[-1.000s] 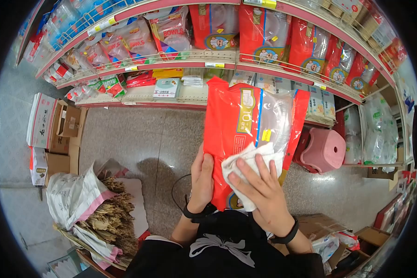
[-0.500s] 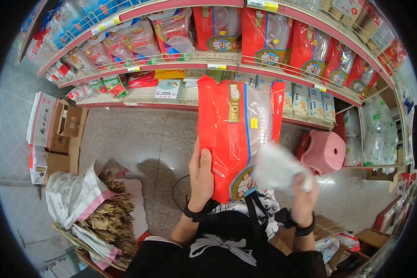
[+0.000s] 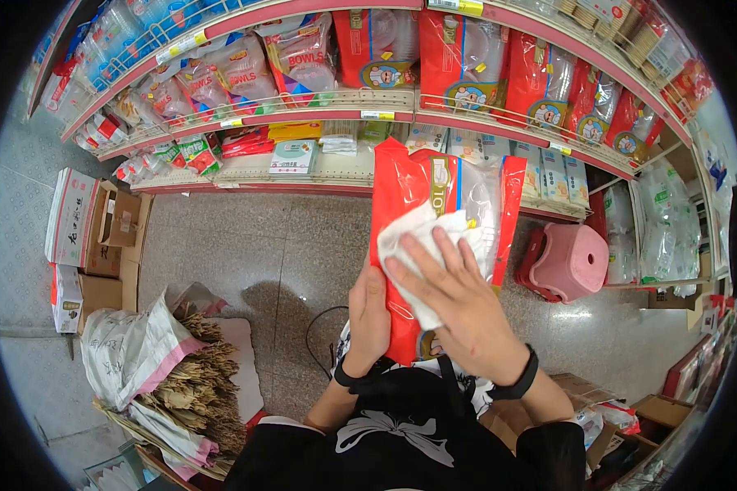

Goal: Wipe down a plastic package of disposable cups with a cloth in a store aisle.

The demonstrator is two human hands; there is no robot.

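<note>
A red plastic package of disposable bowls (image 3: 397,184), with a clear window and a yellow sticker, stands upright before my body. My left hand (image 3: 369,315) grips its left edge, thumb on the front and the other fingers hidden behind. Flat against the package front lies a white cloth (image 3: 418,233). My right hand (image 3: 450,286) presses that cloth with its fingers spread, covering part of the print. The lower picture on the package is mostly hidden by my right hand.
Shelves (image 3: 344,176) ahead hold similar red packages (image 3: 464,69) and bags of bowls (image 3: 299,61). A pink stool (image 3: 565,262) stands at right. At left are cardboard boxes (image 3: 98,237) and a white sack (image 3: 131,352) of dried stalks (image 3: 192,368).
My right hand has moved left with the cloth and now lays it on the package front. The package and my left hand have shifted slightly right.
</note>
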